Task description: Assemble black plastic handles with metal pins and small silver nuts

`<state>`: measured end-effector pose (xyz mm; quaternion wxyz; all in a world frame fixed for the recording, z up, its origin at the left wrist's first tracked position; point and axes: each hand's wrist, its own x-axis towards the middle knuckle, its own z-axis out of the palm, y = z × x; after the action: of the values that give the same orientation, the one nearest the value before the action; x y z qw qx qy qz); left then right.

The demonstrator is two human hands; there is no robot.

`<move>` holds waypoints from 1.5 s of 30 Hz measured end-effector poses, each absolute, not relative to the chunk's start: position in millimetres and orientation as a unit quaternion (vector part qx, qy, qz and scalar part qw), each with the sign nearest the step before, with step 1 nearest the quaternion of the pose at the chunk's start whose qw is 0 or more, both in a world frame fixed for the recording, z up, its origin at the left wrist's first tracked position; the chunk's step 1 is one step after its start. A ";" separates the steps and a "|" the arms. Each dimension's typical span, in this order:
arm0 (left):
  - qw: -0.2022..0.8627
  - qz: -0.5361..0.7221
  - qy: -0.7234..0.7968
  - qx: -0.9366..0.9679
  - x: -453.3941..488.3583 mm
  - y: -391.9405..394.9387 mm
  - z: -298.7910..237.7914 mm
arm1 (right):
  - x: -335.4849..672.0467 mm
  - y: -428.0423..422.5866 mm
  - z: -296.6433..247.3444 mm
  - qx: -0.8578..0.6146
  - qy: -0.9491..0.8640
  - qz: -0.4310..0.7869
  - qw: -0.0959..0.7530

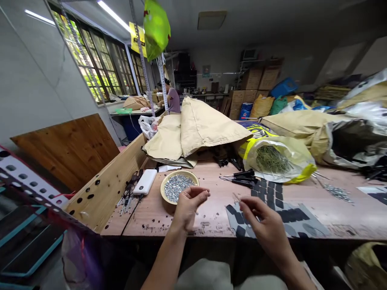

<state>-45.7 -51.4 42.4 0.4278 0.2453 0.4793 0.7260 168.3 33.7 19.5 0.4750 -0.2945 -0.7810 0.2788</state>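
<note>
My left hand (188, 207) is raised over the table in front of a round bowl (163, 192) full of small silvery metal pieces (176, 186). Its thumb and index finger are pinched together; anything between them is too small to make out. Further right, my right hand (263, 222) is closed too, with a short thin pin-like piece (236, 197) sticking out from its fingertips toward the left. Below and beside that hand lies a pale sheet (314, 224) bearing dark rounded adhesive pads (294, 215). The two hands are apart.
Black-handled tools (242, 177) lie behind my right hand. A yellow-edged bag (302, 165) holds many thin pins. On the left are a white power bank (145, 182), loose screws and a wooden side board (121, 175). Beige sacks (208, 127) are heaped behind; a person (173, 100) sits farther back.
</note>
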 end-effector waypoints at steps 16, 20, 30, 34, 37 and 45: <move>0.465 0.704 0.437 0.313 18.3 -73.3 48.7 | 196.9 -22.4 44.1 -0.216 -0.856 0.086 0.462; 0.449 0.682 0.463 0.347 18.9 -76.9 49.3 | 204.2 -19.9 40.3 -0.212 -0.873 0.044 0.438; 0.402 0.653 0.495 0.409 16.1 -76.4 46.4 | 199.0 -24.8 32.3 -0.242 -0.869 0.123 0.413; 0.405 0.636 0.504 0.421 14.8 -74.7 41.5 | 196.7 -25.0 26.2 -0.254 -0.857 0.198 0.404; 0.415 0.620 0.512 0.426 13.9 -73.1 37.0 | 195.5 -26.2 21.7 -0.280 -0.846 0.245 0.382; 0.465 0.567 0.529 0.427 12.4 -64.5 17.6 | 199.6 -24.3 6.8 -0.331 -0.784 0.403 0.337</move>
<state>12.4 -64.5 17.6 0.4654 0.4272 0.5286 0.5670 199.6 -24.3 6.8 0.3370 -0.3309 -0.7839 0.4030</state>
